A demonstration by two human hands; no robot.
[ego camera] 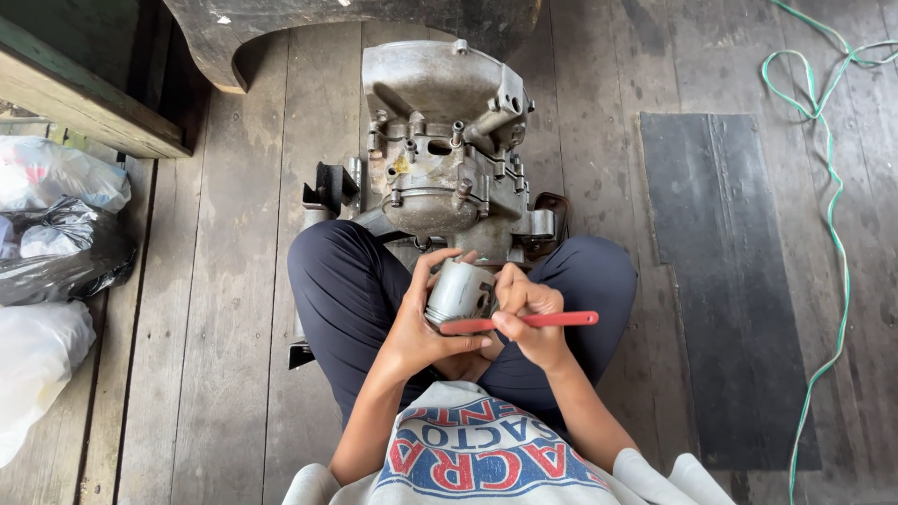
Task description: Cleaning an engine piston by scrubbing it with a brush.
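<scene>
I sit on a wooden floor with my knees apart. My left hand (417, 323) is wrapped around a small grey metal cylinder, a piston-like part (458, 292), held above my lap. My right hand (528, 323) grips a red-handled tool (547, 320) that lies across the lower edge of the cylinder, its tip at the part's left side. Directly in front of my knees stands a grimy grey engine casing (444, 140) with bolts and ports on top.
Plastic bags, black (65, 248) and white (37, 360), lie at the left. A dark rubber mat (730, 281) lies on the planks at the right, with a green cord (832, 215) snaking past it. A wooden beam (75, 93) crosses the upper left.
</scene>
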